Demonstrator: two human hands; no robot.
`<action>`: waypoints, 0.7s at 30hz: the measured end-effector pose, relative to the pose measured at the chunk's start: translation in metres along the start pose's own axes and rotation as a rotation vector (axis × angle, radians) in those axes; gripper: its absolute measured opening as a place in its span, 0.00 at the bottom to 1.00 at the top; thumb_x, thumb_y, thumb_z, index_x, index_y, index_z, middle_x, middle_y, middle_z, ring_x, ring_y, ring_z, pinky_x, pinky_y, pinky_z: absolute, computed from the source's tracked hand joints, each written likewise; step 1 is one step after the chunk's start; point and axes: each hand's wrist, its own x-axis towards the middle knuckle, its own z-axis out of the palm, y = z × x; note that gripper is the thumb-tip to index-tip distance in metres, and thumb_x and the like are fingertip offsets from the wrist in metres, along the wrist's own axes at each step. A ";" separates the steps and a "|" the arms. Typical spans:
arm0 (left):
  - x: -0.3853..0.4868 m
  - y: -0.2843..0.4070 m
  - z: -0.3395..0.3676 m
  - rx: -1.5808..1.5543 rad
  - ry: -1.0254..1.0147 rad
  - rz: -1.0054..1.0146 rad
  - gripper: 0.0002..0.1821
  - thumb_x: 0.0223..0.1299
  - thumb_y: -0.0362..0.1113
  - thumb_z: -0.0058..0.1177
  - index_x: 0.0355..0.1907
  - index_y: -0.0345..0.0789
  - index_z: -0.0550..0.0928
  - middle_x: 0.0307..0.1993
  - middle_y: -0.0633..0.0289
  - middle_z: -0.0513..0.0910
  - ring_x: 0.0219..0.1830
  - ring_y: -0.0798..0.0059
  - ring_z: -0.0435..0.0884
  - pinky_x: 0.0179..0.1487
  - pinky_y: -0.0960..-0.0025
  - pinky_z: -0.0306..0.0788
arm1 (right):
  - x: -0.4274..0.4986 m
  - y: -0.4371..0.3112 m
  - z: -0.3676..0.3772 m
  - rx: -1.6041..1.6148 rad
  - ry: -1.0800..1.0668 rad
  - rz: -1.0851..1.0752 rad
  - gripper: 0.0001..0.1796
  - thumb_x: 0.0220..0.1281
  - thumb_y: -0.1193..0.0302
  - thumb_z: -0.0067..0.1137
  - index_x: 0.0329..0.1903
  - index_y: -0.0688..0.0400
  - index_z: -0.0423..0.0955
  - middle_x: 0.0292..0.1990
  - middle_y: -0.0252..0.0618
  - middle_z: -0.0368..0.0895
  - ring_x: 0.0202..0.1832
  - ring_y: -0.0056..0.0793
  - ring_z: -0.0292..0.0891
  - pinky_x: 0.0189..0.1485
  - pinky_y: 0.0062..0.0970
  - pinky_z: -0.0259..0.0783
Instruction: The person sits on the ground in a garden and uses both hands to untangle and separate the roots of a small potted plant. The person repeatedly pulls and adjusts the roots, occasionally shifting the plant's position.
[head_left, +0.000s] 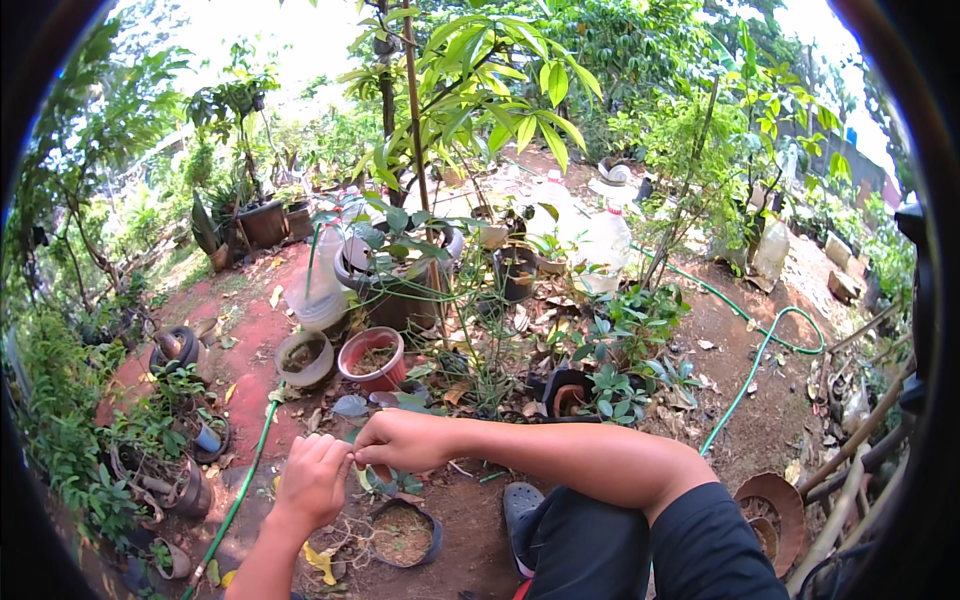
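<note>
My left hand and my right hand meet at the fingertips, low and left of centre. Both are pinched together at one spot, perhaps on something thin; what lies between the fingers is too small to tell. Below them a round dark pot of soil stands on the ground, with thin dry roots or twigs beside it. Just beyond the hands are a red plastic pot and a whitish pot, both with soil. Leafy stems show behind and under my right hand.
A green hose runs along the left, and another stretch loops at the right. A large dark pot, clear plastic bottles and leafy plants stand ahead. Wooden poles and a brown pot are at the right.
</note>
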 end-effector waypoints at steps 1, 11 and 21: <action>0.000 0.000 -0.002 0.003 0.021 0.015 0.02 0.68 0.31 0.55 0.40 0.37 0.80 0.35 0.56 0.79 0.43 0.53 0.78 0.51 0.53 0.66 | 0.002 -0.001 0.002 0.029 -0.004 -0.030 0.15 0.75 0.66 0.56 0.41 0.65 0.87 0.25 0.38 0.90 0.32 0.31 0.87 0.43 0.36 0.78; -0.010 -0.015 -0.026 -0.017 0.111 -0.039 0.07 0.72 0.30 0.52 0.48 0.36 0.82 0.37 0.55 0.81 0.43 0.53 0.78 0.53 0.54 0.64 | 0.039 -0.003 0.005 -0.139 0.088 -0.254 0.12 0.72 0.70 0.58 0.41 0.66 0.87 0.28 0.42 0.90 0.32 0.37 0.88 0.43 0.38 0.79; -0.023 -0.072 -0.023 -0.180 -0.078 -0.114 0.06 0.75 0.33 0.52 0.48 0.36 0.81 0.38 0.44 0.86 0.44 0.40 0.83 0.52 0.44 0.71 | 0.080 0.008 0.010 -0.292 0.096 -0.241 0.12 0.76 0.70 0.58 0.49 0.63 0.87 0.29 0.44 0.90 0.34 0.41 0.89 0.44 0.39 0.80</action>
